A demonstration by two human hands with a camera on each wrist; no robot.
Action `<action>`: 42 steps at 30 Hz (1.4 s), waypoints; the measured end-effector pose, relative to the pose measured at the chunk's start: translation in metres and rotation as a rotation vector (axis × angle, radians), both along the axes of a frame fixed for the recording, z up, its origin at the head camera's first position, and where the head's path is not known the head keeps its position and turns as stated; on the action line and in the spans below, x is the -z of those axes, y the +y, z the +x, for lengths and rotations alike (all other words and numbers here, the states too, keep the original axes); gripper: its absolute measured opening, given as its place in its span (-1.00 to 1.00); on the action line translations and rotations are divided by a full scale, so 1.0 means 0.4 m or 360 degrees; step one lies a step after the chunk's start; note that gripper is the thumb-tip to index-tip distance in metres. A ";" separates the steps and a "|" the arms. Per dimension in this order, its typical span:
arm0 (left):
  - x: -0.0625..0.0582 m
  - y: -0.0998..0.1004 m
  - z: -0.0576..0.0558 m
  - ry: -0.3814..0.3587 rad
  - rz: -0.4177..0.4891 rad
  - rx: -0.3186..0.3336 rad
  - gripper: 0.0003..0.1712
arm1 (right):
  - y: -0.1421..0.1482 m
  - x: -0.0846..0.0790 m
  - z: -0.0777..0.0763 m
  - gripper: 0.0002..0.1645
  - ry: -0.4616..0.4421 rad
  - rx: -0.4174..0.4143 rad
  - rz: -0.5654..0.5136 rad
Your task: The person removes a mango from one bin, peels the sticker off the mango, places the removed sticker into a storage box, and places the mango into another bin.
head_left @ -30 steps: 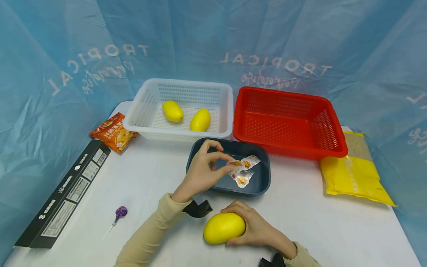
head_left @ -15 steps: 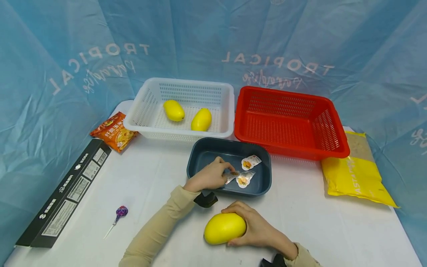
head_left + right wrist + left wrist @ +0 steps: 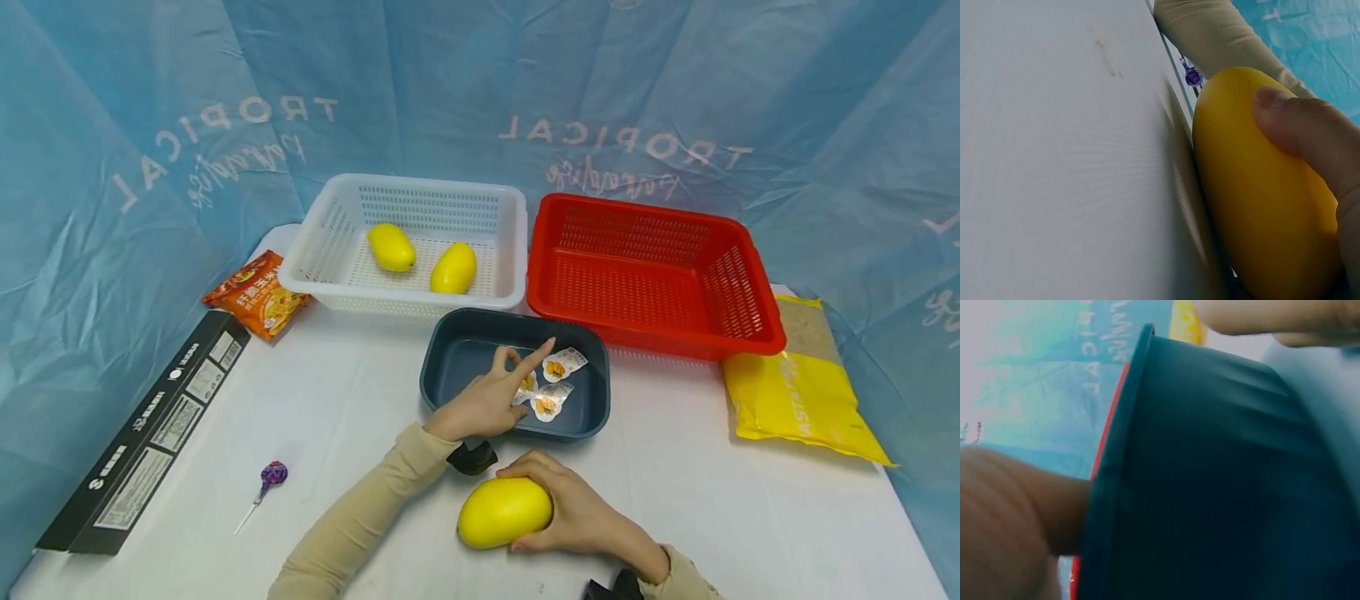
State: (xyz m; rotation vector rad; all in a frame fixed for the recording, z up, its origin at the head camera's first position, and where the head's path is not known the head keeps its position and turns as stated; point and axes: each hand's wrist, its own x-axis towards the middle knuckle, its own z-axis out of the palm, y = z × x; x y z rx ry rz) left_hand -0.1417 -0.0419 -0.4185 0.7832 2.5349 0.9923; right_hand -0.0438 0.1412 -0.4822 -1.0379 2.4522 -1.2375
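Note:
My left hand [image 3: 487,400] is over a dark blue tray [image 3: 450,342], one finger stretched out and nothing in its grasp. Close by its fingers lie several small white snack packets [image 3: 551,402] with food pictures; the hand partly covers one packet [image 3: 527,385]. In the left wrist view the tray's wall [image 3: 1210,469] hides the packets. Near the table's front, my right hand [image 3: 573,512] grips a smooth yellow mango [image 3: 502,512] from its right side. The right wrist view shows the thumb [image 3: 1291,122] pressed on this mango, which lies close over the white tabletop.
Behind the tray stand a white basket [image 3: 337,293] with two yellow mangoes [image 3: 453,268] and a red basket [image 3: 652,333]. A yellow bag [image 3: 802,400] lies at right. On the left are an orange snack bag [image 3: 258,296], a long black box [image 3: 142,437] and a lollipop [image 3: 272,475].
My left hand lowered a packet into the tray, let go of it, then rose slightly with one finger extended. My right hand stayed on the mango.

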 end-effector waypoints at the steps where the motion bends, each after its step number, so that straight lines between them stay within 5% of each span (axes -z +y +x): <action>1: -0.003 -0.002 0.000 0.0029 0.0018 -0.0015 0.06 | -0.002 0.000 0.001 -0.20 0.0000 -0.0008 -0.0010; 7: -0.050 -0.036 -0.004 0.0252 0.0162 -0.0145 -0.26 | -0.006 -0.006 0.007 -0.19 -0.0014 -0.0022 -0.0089; 12: -0.080 -0.083 -0.021 0.0463 0.0251 -0.0348 -0.33 | -0.007 -0.031 0.009 -0.17 0.0006 0.0009 -0.0119; 25: -0.088 -0.180 -0.069 0.0558 0.0627 -0.0884 -0.23 | -0.003 -0.076 -0.003 -0.19 0.0040 0.0099 -0.0082; 31: -0.074 -0.229 -0.092 0.0599 0.0476 -0.1164 -0.15 | -0.008 -0.116 -0.013 -0.16 0.0028 0.0098 -0.0048; 37: -0.058 -0.260 -0.107 0.0595 0.0399 -0.1520 -0.12 | -0.011 -0.173 -0.034 -0.17 0.0177 0.0013 -0.0044; 42: -0.050 -0.278 -0.117 0.0503 0.0390 -0.1644 -0.04 | -0.018 -0.236 -0.073 -0.12 0.0295 0.0041 0.0061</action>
